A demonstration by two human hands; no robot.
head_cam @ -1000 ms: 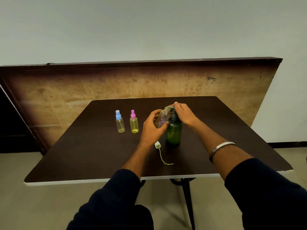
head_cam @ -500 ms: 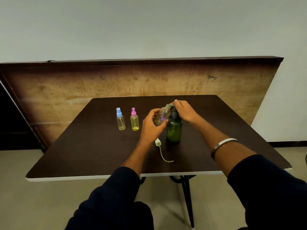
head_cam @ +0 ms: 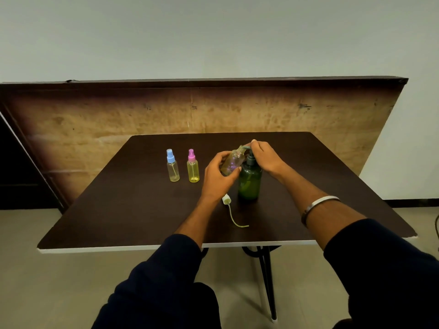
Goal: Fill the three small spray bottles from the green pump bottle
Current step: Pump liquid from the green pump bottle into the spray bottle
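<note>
The green pump bottle [head_cam: 250, 181] stands upright near the middle of the dark table [head_cam: 123, 210]. My right hand [head_cam: 266, 156] rests on its pump head, fingers over the spout. My left hand [head_cam: 217, 178] holds an uncapped small clear bottle [head_cam: 234, 161], tilted with its open neck up against the spout. That bottle's white spray cap with its curved tube [head_cam: 229, 206] lies on the table just in front. Two capped small bottles with yellowish liquid stand to the left: a blue-capped bottle [head_cam: 172, 166] and a pink-capped bottle [head_cam: 193, 166].
A large wooden board [head_cam: 95, 122] leans against the wall behind the table. The table's white front edge [head_cam: 118, 248] is close to me, and its black legs [head_cam: 267, 281] reach down to the tiled floor.
Both hands keep the same grip at the pump spout. The camera view has shifted slightly; the bottles on the table have not moved.
</note>
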